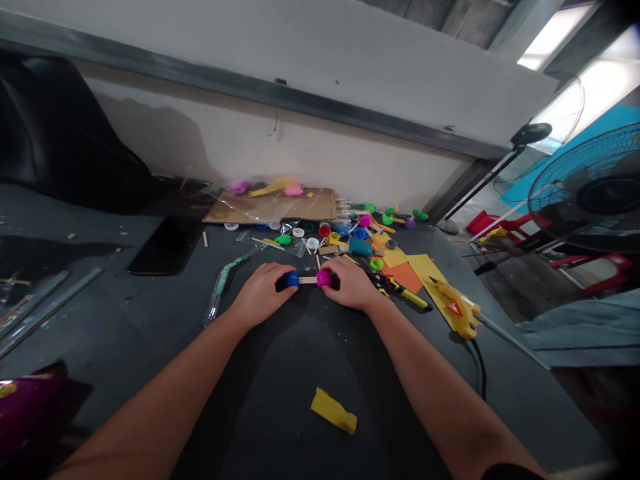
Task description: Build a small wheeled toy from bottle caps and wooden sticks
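Note:
My left hand pinches a blue bottle cap between thumb and fingers. Opposite it, my right hand grips a magenta bottle cap the same way. Pale thin wooden sticks span the gap between the two caps and seem to join them. Both hands are over the dark grey table, close together. Below them on the tabletop lies a torn strip of yellow paper. The inner faces of the caps are hidden by my fingers.
Behind my hands lie loose bottle caps, sticks and a cardboard piece. A yellow hot glue gun with a black cord and a yellow-handled cutter are at right. A black phone lies left; a fan stands beyond the table.

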Demonstrator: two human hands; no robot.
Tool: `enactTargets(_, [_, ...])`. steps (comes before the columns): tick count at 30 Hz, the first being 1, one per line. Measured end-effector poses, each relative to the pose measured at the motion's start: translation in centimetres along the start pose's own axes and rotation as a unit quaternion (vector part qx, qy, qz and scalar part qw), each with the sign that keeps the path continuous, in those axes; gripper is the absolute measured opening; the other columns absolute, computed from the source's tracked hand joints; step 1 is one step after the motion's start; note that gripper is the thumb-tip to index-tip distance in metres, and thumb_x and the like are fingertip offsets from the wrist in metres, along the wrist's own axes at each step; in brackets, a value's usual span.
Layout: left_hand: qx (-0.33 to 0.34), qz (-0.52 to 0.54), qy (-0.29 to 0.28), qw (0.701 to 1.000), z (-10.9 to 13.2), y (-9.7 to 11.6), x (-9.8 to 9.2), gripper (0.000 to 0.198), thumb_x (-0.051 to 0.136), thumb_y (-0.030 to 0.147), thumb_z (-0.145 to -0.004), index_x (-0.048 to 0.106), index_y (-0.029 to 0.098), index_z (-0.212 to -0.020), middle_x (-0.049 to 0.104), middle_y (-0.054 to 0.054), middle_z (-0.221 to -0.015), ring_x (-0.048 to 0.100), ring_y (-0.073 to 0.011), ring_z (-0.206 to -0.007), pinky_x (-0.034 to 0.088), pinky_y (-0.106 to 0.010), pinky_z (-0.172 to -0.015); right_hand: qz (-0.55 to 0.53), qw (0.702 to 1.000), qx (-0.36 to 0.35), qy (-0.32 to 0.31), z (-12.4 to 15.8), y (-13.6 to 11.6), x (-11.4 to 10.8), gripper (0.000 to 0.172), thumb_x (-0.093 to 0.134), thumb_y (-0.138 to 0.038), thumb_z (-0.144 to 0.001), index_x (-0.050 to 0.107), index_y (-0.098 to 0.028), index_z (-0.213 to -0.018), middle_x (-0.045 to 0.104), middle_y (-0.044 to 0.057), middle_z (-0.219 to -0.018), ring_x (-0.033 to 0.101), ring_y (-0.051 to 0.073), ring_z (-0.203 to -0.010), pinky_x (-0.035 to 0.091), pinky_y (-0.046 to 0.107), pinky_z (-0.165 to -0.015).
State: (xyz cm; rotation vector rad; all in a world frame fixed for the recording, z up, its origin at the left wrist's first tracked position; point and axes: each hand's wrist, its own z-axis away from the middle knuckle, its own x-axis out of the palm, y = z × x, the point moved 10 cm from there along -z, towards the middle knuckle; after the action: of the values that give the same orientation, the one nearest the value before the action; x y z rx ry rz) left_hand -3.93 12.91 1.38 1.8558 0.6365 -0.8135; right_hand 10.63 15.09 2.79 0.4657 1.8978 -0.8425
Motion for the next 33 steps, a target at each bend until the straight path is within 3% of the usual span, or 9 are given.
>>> enactTargets(33, [-0.02,0.011,-0.015,1.0,-0.14,-0.19,0.07,0.03,0.059,0.033,-0.082,0.062,0.023,-0.11,0.066,-0.004,-0.106,0.057,-0.0227,-0.099,0.045,-0.037,-0.087,0.004,1.0,-0.005,0.005,0.05,0.1,-0.1,0.028,0.061,-0.022,-0.073,0.057,-0.021,-0.101,0.06,0.008,-0.101,0.053,0.023,-0.099,0.042,0.037,-0.088])
